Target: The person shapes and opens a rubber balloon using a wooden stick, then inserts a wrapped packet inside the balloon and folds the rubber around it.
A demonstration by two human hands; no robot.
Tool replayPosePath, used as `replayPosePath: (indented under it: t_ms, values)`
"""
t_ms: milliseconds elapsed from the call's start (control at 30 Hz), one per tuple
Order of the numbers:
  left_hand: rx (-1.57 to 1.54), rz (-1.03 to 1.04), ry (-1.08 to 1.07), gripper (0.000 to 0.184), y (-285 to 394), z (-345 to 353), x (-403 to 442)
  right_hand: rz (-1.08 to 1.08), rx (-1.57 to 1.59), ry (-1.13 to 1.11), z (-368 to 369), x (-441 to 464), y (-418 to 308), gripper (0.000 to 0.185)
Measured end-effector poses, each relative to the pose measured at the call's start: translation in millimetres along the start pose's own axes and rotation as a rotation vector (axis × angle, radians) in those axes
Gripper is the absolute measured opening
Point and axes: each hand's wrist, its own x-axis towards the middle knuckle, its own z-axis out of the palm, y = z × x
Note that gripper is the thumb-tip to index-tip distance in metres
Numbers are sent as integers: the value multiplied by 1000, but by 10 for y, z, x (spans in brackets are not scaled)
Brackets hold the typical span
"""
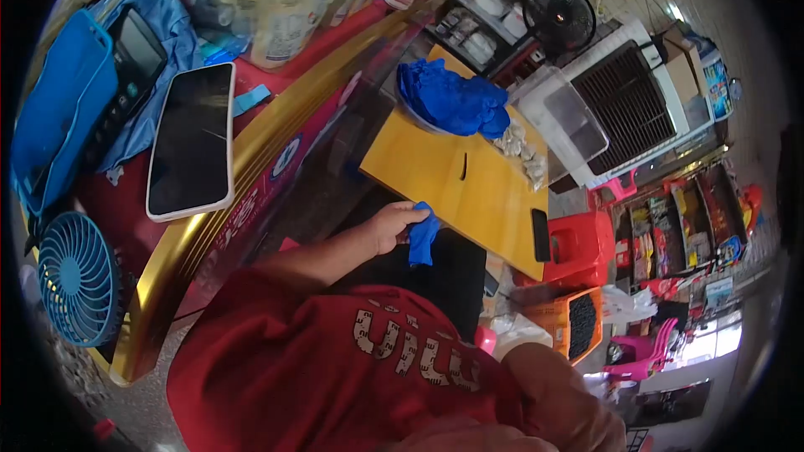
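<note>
My left hand point(394, 228) is closed on a small blue cloth piece point(422, 238), which hangs down from the fingers over my dark lap, just off the edge of the yellow table point(427, 163). On the table lies a heap of blue pieces point(456, 100) in a shallow dish, with a pile of small pale items point(523, 153) beside it. A thin black item point(463, 166) rests on the bare wood. My right arm reaches down at the lower right, and its hand is out of the picture.
A gold-edged counter point(209, 209) on the left carries a phone point(193, 142), a small blue fan point(79, 280) and plastic bags. A dark phone point(540, 235) lies at the table's right edge. Beyond are red stools point(578, 243), an orange crate point(557, 321) and an air cooler point(624, 105).
</note>
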Motion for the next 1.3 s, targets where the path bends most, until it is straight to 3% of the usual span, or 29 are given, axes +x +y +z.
replayPosePath:
  t_ms: [233,1300]
  values:
    - [-5,-6,1,18,11,42,-55,54,106,-30,-103,116,282,19]
    - [2,-13,-12,16,-51,3,14,155,-87,116,-120,57,24,21]
